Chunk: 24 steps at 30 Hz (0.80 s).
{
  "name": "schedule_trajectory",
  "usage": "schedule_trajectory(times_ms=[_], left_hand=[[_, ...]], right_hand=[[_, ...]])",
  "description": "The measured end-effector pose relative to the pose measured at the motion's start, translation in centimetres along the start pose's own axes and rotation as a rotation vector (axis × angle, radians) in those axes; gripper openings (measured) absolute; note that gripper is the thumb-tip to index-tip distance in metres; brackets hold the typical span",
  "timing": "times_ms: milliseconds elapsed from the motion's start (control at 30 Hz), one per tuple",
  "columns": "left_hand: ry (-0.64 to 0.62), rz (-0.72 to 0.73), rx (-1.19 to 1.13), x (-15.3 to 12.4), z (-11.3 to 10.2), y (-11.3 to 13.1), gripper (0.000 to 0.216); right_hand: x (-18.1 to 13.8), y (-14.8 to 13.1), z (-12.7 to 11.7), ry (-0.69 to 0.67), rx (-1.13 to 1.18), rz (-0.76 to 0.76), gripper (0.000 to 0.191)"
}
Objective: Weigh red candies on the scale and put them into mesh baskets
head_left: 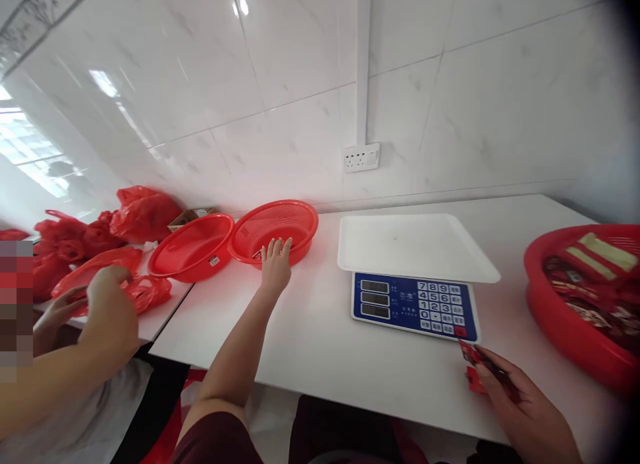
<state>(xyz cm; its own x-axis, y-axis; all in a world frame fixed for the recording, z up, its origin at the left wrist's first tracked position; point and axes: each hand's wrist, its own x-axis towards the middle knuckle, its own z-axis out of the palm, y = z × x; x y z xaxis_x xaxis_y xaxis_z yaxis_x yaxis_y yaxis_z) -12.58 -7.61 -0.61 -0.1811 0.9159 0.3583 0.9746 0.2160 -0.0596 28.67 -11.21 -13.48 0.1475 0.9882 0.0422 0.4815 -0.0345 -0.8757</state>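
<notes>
My left hand reaches forward with fingers stretched out, touching the near rim of a red mesh basket on the white table. My right hand rests at the table's near edge, fingers closed on small red packets, just below the right corner of a blue-faced weighing scale. The scale's white tray is bare.
A second red basket sits left of the first. A big red basin of red packets stands at the right edge. Another person's hands work among red plastic bags on the left table. A wall socket is behind.
</notes>
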Motion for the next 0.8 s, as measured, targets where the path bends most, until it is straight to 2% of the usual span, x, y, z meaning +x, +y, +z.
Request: schedule_trajectory(times_ms=[67,133,233,300,333,433,500,600,700,800], left_hand=[[0.113,-0.015,-0.092,0.2,0.4,1.8,0.051],[0.29,0.038,-0.286,0.0,0.6,4.3,0.044],[0.584,0.185,-0.647,-1.2,0.4,8.7,0.035],[0.698,0.296,-0.837,-2.4,0.1,11.6,0.032],[0.711,0.381,-0.914,-3.2,-0.1,12.9,0.033],[0.636,0.745,-1.051,-5.6,0.1,16.1,0.036],[0.523,0.904,-1.074,-7.2,0.7,17.6,0.036],[0.389,0.944,-1.104,-8.8,1.9,19.0,0.033],[0.338,0.936,-1.151,-9.3,2.6,19.4,0.03],[0.316,0.905,-1.193,-9.0,2.6,19.2,0.03]], right_hand=[[-0.2,-1.2,-0.3,-0.021,-0.002,0.07,0.06],[-0.3,-2.2,-0.5,0.012,0.014,0.084,0.059],[0.1,-3.6,-0.5,0.061,0.077,0.053,0.052],[0.7,-4.6,-0.7,0.085,0.131,0.026,0.049],[1.1,-5.2,-0.9,0.099,0.158,0.011,0.049],[2.7,-7.4,-1.3,0.134,0.245,-0.012,0.05],[4.2,-9.2,-1.5,0.123,0.328,0.009,0.047],[6.7,-12.5,-1.7,0.016,0.548,0.066,0.038],[9.1,-15.7,-1.7,-0.226,0.707,0.133,0.034],[11.0,-17.8,-1.5,-0.329,0.761,0.222,0.053]])
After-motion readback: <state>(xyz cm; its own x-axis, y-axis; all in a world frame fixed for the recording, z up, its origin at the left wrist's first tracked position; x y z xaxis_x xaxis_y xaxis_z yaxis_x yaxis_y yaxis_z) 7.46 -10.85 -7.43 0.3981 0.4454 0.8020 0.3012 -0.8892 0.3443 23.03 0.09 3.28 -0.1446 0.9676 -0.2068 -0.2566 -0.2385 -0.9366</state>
